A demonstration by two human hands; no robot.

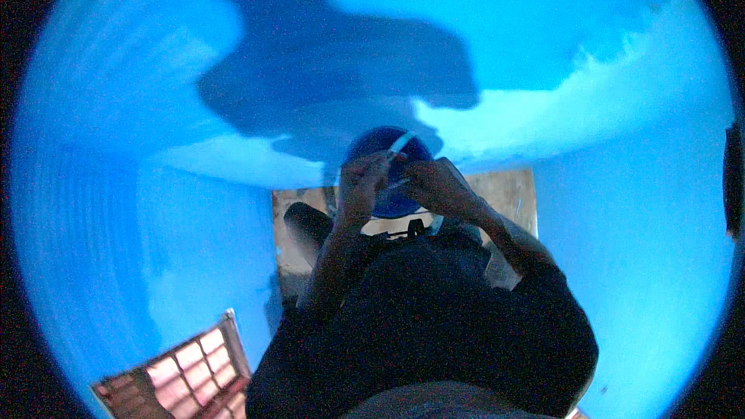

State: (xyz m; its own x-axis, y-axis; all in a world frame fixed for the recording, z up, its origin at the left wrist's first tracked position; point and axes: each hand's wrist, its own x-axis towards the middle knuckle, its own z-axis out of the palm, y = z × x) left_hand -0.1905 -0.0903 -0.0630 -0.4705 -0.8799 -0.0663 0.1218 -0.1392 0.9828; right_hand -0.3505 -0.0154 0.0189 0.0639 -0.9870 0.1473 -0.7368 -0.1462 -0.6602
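Observation:
A round dark blue bucket (396, 206) is in front of my body, below both hands. My left hand (365, 178) is closed at the lower end of a slim white object (401, 141), which angles up to the right across the bucket. My right hand (427, 182) is closed beside it, over the bucket; its fingertips are in shadow, so what they grip is unclear. A small dark object (415, 229) shows just below the bucket.
Walls (621, 240) in light and darker blue surround me, with patchy shading ahead. A beige floor (504, 194) lies below. A gridded window (194, 365) is at lower left. A dark opening or object (729, 178) sits at the far right rim.

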